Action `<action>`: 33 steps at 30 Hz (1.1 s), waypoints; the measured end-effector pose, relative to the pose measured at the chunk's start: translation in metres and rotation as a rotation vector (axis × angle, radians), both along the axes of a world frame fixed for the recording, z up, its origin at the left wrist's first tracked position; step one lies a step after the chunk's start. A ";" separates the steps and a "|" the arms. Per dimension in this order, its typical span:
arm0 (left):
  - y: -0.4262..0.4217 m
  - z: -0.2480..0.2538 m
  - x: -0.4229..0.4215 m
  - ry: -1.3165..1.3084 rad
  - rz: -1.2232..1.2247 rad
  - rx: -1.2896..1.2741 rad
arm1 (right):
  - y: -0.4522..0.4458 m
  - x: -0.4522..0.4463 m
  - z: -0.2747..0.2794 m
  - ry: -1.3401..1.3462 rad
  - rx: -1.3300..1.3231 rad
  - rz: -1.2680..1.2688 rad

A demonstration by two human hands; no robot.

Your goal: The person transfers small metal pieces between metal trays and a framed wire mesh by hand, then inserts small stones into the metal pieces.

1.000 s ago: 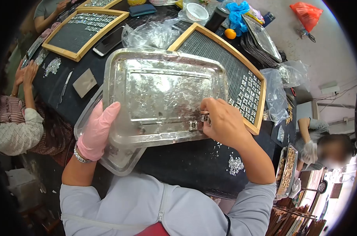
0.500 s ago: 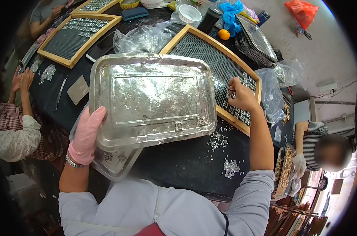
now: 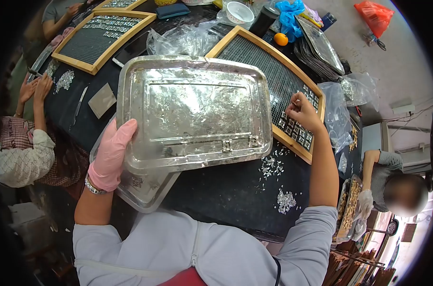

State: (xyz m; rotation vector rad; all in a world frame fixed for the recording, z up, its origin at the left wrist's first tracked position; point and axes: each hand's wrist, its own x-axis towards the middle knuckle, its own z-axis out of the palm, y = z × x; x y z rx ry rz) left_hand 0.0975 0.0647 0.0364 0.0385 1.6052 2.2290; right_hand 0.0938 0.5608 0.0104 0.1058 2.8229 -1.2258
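Observation:
My left hand (image 3: 112, 157), in a pink glove, grips the left edge of a shallow, shiny metal tray (image 3: 197, 112). A couple of small metal pieces lie near the tray's lower right rim. Beneath it, partly hidden, is a clear plastic tray (image 3: 147, 190). My bare right hand (image 3: 303, 113) is over the wood-framed mesh board (image 3: 254, 57), its fingers curled together in a pinch. Whatever they hold, if anything, is too small to make out. Rows of small dark square pieces (image 3: 292, 131) with shiny parts sit on the board's right side, just below that hand.
Loose clear stones (image 3: 286, 202) lie on the black table (image 3: 216, 200) at the front. Another framed board (image 3: 94, 40) stands back left, near a co-worker's hands (image 3: 42, 88). Stacked dark trays (image 3: 316, 52), an orange (image 3: 281, 39) and plastic bags (image 3: 183, 40) are further back.
The whole view has shifted slightly, with the table's contents now a little further right. My left hand keeps its grip on the metal tray; my right hand stays over the board, fingers still pinched.

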 end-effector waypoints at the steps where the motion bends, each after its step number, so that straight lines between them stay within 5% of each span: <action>1: -0.001 0.000 0.000 0.000 -0.005 0.018 | 0.000 0.001 -0.001 0.027 0.011 0.003; 8: -0.001 0.000 0.000 0.020 -0.028 0.067 | -0.105 0.045 0.075 0.283 0.154 0.269; 18: 0.003 0.006 0.004 0.021 -0.032 0.086 | -0.148 0.059 0.077 0.276 0.413 0.500; 33: -0.010 0.012 -0.025 -0.068 -0.189 0.012 | -0.150 0.059 0.091 0.223 0.336 0.714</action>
